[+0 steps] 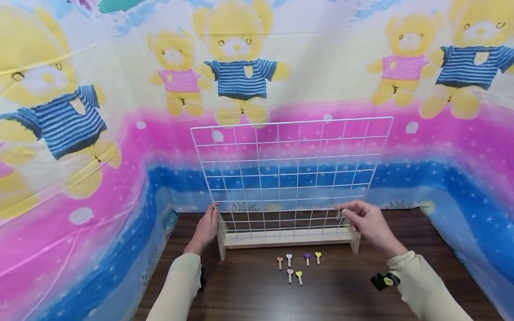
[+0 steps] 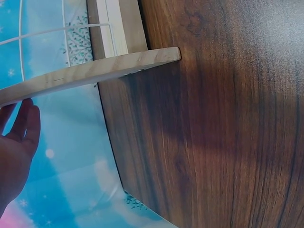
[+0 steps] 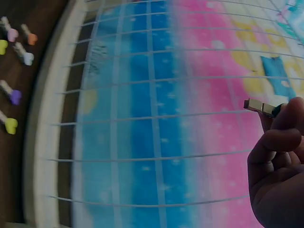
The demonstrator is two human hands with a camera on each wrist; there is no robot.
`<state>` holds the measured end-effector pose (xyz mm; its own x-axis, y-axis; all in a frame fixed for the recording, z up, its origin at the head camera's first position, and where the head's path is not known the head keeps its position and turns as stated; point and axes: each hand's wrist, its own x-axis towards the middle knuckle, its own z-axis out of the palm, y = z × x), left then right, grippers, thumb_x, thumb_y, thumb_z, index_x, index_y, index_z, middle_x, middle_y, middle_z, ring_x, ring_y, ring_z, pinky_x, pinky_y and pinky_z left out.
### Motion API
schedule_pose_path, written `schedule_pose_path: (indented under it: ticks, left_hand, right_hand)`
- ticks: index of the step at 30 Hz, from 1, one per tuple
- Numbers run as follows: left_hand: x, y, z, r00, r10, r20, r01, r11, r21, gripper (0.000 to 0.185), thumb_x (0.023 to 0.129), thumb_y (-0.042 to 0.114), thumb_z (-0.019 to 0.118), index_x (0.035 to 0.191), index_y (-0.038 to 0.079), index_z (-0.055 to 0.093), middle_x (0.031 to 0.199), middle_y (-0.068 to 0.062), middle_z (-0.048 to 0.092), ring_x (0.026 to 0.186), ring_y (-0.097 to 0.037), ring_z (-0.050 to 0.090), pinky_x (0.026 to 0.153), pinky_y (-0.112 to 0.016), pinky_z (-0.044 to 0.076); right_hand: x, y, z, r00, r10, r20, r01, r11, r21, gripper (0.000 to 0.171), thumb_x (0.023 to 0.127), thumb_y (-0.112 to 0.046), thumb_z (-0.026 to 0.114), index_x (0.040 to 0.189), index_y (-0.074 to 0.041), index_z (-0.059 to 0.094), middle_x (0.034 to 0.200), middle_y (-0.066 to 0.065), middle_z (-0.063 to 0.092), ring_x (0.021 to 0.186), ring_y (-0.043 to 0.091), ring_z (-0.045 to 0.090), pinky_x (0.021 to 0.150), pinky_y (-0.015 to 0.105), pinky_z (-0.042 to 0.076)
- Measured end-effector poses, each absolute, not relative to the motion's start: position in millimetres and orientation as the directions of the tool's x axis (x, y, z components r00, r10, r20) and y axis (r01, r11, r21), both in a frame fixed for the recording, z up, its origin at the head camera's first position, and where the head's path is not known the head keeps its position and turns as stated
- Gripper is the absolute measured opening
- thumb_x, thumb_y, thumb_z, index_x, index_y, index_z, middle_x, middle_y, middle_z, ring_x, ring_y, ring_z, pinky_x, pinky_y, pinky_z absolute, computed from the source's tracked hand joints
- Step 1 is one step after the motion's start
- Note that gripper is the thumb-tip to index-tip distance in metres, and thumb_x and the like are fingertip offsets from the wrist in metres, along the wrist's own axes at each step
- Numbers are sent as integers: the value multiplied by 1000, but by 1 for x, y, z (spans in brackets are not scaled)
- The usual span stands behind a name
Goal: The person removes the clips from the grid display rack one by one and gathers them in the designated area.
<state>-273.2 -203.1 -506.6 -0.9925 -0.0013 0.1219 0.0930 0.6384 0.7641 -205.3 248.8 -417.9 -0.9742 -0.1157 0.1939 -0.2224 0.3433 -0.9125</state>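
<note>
A white wire grid panel (image 1: 290,123) stands upright in a wooden stand (image 1: 287,242) on the table. My left hand (image 1: 205,227) touches the stand's left side piece with its fingertips. The left wrist view shows those fingers nearly straight against the outer face of the wooden side piece (image 2: 118,64). Between thumb and fingers, my right hand (image 1: 371,225) pinches a small wooden clothespin (image 3: 260,107). It is held up near the lower right part of the grid in the head view. The fingers hide one end of the clothespin.
In front of the stand, several small clothespins with coloured hearts lie on the dark wooden table (image 1: 249,294), among them a purple one (image 1: 307,258) and an orange one (image 1: 279,263). A curtain printed with bears (image 1: 241,78) hangs behind and along both sides.
</note>
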Motion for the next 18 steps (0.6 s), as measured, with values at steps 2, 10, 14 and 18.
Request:
schedule_pose_path:
  ticks: [2,10,14,18]
  left_hand:
    - [-272,-204,-507,-992,-1,129,98,640,762,43,106,32,23,144,14,33,144,-20,38,130,-38,37,99,-56,31]
    - [-272,-205,-509,-990,-10,140,100,649,755,41,106,32,25,143,17,34,141,-20,41,127,-37,39,98,-56,33]
    - [-273,-204,-510,-990,-16,140,96,651,753,43,105,35,24,143,16,34,141,-20,41,127,-38,40,98,-56,33]
    - [-274,-203,-512,-990,-23,142,93,648,756,44,105,36,23,143,16,34,141,-20,41,126,-37,41,98,-55,33]
  right_hand:
    - [-204,244,-437,-979,-132,158,-196,353,-915,21,93,-16,61,108,-2,65,93,13,66,51,12,51,41,24,39]
    - [-197,226,-526,-984,-173,32,-106,432,-896,12,90,-9,65,99,-3,67,77,9,61,52,15,53,47,28,45]
    - [-194,216,-558,-983,-186,-3,-85,460,-884,10,89,-6,64,97,-3,69,75,9,64,48,14,51,47,28,45]
    - [-193,207,-577,-978,-207,-1,-99,471,-877,8,87,-3,66,93,1,69,78,6,65,48,14,52,45,29,46]
